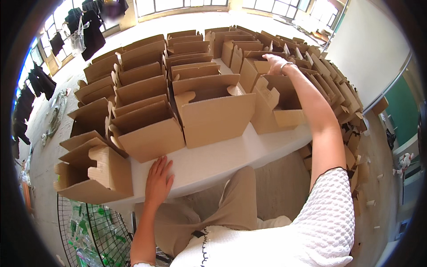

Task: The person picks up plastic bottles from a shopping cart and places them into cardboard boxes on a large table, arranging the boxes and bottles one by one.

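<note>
My left hand lies flat on the white tabletop, fingers stretched out and holding nothing. It rests between an open cardboard box at the near left and a larger open box. My right arm reaches far across to the right rows. There my right hand closes over the top edge of a brown cardboard box; some of its fingers are hidden. Under that forearm stands another open box with a cut-out flap. Front and centre is a wide open box.
Rows of open-topped boxes cover most of the table, packed tightly at the right. Below left, a black wire basket holds green-and-clear plastic items. Flattened cardboard is piled at the right. Dark clothes hang at the far left.
</note>
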The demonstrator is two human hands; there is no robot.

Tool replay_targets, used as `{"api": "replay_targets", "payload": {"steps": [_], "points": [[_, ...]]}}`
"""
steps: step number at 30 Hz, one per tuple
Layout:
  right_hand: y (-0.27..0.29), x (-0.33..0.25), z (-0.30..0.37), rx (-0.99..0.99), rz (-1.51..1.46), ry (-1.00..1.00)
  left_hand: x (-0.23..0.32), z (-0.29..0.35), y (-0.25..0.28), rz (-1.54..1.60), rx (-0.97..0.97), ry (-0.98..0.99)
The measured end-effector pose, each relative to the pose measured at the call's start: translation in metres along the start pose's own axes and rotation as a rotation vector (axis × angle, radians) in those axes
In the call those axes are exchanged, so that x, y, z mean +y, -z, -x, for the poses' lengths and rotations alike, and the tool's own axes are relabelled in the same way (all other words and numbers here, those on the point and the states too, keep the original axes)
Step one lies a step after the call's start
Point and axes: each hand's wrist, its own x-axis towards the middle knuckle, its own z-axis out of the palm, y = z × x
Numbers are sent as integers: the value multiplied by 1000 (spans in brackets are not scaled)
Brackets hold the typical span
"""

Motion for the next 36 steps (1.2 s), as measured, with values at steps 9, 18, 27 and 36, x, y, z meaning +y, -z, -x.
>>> {"api": "replay_targets", "payload": {"steps": [9, 18, 27, 36], "points": [[-28, 27, -21, -60, 145, 47, 3, -8, 0, 2, 1, 20], [-31, 13, 20, 270, 121, 243, -1, 0, -7, -37, 58, -19], [-30, 13, 52, 138, 104, 130, 4, 3, -5, 7, 61, -13], [-19, 15, 36, 130, 73, 145, 2, 1, -5, 3, 56, 6]]}}
